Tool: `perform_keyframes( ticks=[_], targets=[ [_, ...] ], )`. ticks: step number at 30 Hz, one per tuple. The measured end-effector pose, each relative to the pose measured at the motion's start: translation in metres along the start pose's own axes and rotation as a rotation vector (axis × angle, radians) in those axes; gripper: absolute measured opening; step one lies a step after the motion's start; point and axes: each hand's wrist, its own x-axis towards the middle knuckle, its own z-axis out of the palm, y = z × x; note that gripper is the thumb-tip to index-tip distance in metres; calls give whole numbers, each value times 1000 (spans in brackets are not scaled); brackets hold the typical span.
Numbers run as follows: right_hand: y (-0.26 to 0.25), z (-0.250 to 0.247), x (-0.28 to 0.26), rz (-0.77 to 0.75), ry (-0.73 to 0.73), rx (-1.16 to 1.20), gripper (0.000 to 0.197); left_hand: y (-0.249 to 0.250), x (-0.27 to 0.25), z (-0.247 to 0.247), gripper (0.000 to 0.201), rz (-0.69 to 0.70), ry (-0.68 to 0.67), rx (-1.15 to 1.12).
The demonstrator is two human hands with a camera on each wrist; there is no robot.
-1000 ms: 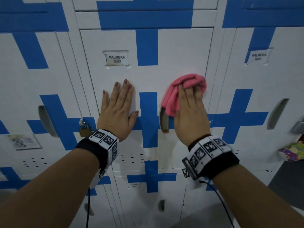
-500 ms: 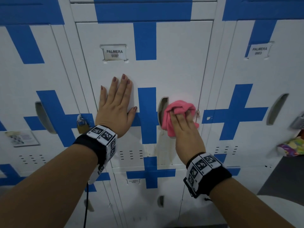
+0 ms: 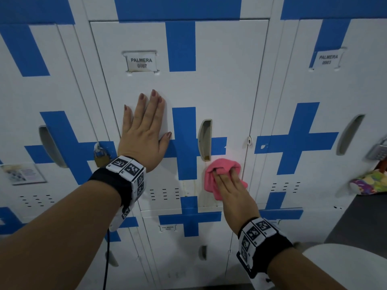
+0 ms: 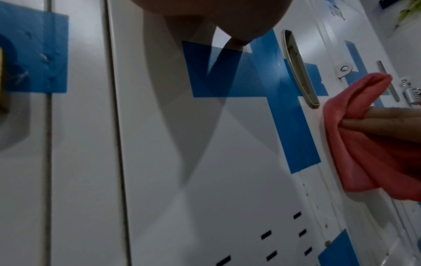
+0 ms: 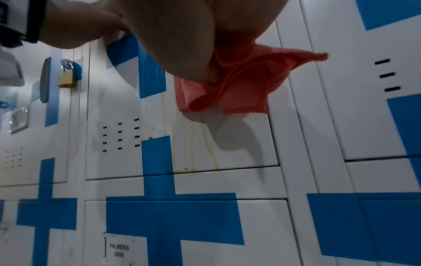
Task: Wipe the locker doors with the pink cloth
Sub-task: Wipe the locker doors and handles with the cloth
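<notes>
The pink cloth [image 3: 211, 183] lies bunched on the middle locker door [image 3: 219, 84], just below its recessed handle [image 3: 205, 139]. My right hand [image 3: 230, 189] presses the cloth flat to the door with straight fingers, whose tips are tucked under a fold. The left wrist view shows the cloth [image 4: 355, 144] folded over those fingers [image 4: 387, 118]. In the right wrist view the cloth [image 5: 239, 90] hangs beneath my palm [image 5: 182, 36]. My left hand [image 3: 144, 130] rests flat on the same door, left of the blue cross, fingers straight and pointing up.
Yellowish drip stains [image 3: 194, 191] run down the door's lower part beside the cloth. A brass padlock [image 3: 100, 155] hangs on the left locker, a silver combination lock [image 3: 377, 151] on the right one. A colourful bag [image 3: 370, 183] sits at the right edge.
My right hand has slid the cloth down the door, from beside the top of the handle to below it. My left hand has stayed flat in place.
</notes>
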Motion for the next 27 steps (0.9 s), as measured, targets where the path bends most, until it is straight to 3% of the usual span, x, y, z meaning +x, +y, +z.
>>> perform_keyframes(
  ticks=[6,11,16,18,22,27],
  targets=[
    [-11,-33,21,38,31,194,91,-1,0,0,74,0,-4,-11],
    [-16,-81,65,62,208,190,90,0,0,-1,74,-3,-15,-14],
    [-32,-112,86,-16,347,160,70,5,0,-6,73,-16,-6,-64],
    [-40,-115,90,-72,428,121,69,9,-1,-8,69,-29,19,-118],
    [-56,-126,100,-80,392,154,67,21,1,-17,62,-31,98,-251],
    [-69,-134,110,-75,355,367,68,38,6,-38,53,172,302,-331]
  ],
)
